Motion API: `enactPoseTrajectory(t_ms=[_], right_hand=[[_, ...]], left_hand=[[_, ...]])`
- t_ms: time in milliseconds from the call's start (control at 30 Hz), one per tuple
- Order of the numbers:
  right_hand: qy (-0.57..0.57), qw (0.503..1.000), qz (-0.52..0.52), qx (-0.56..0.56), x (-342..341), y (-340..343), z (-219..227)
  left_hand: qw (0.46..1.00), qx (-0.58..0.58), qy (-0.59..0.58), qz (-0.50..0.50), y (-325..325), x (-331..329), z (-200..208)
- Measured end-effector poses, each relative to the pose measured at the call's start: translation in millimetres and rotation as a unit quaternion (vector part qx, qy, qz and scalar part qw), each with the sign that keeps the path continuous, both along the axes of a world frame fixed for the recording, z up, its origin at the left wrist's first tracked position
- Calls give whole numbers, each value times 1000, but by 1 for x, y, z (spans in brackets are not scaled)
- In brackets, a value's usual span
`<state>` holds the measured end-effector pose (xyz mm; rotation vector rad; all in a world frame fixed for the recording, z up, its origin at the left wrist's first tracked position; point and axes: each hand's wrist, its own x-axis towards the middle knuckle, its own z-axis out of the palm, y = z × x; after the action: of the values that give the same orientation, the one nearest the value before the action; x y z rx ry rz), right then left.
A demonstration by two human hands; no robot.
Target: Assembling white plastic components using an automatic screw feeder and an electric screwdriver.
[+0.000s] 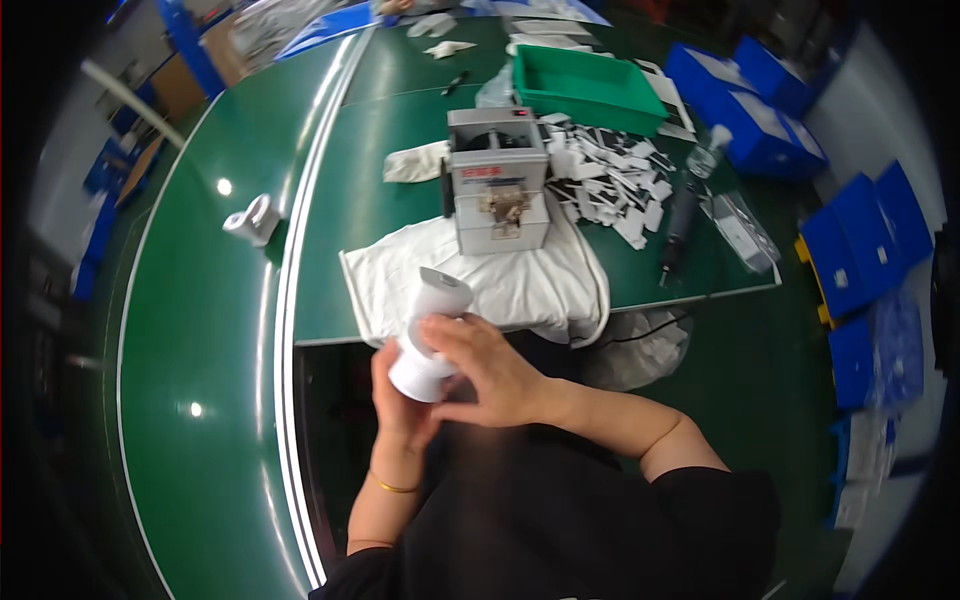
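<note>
A white plastic housing (pixel 440 292) with a flat-topped narrow end and a wide round end is held between my two hands, tilted above the table's front edge. My left hand (pixel 397 412) closes round its wide lower end from the left. From the right, my right hand (pixel 492 372) grips its middle, the thumb and fingers pressed on it. Just beyond lies a white cloth (pixel 390 280), spread on the table. On that cloth stands a grey box-shaped machine (pixel 500 215) with an open top, which looks like a screw feeder.
Loose black and white pieces (pixel 610 180) are piled right of the machine, before a green bin (pixel 590 88). A dark electric screwdriver (pixel 681 222) lies beside them. Another white part (pixel 252 222) rests on the green surface (pixel 200 330) at left. Blue bins (pixel 850 250) line the right side.
</note>
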<state>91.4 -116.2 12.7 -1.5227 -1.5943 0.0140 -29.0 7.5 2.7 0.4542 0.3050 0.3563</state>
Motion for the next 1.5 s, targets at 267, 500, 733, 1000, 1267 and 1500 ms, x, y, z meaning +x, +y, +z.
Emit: enactPoseTrajectory(t_ms=[267,500,733,1000,1267,1500], right_hand=[[563,824,-55,-26,51,-70,2],[326,895,-304,-28,128,-80,-18],[-131,642,-645,-393,212,-100,-19],[107,801,-589,-5,209,-111,-24],[330,924,-191,3,64,-58,75],[283,941,-99,-155,54,-46,61]], left_hand=[[716,697,38,-3,-31,38,2],[742,667,-27,-59,-22,53,-22],[811,582,-52,-14,-20,53,-17],[807,587,-69,1,-13,48,-20],[814,578,-43,18,-19,48,-19],[822,565,-34,-63,-16,42,-17]])
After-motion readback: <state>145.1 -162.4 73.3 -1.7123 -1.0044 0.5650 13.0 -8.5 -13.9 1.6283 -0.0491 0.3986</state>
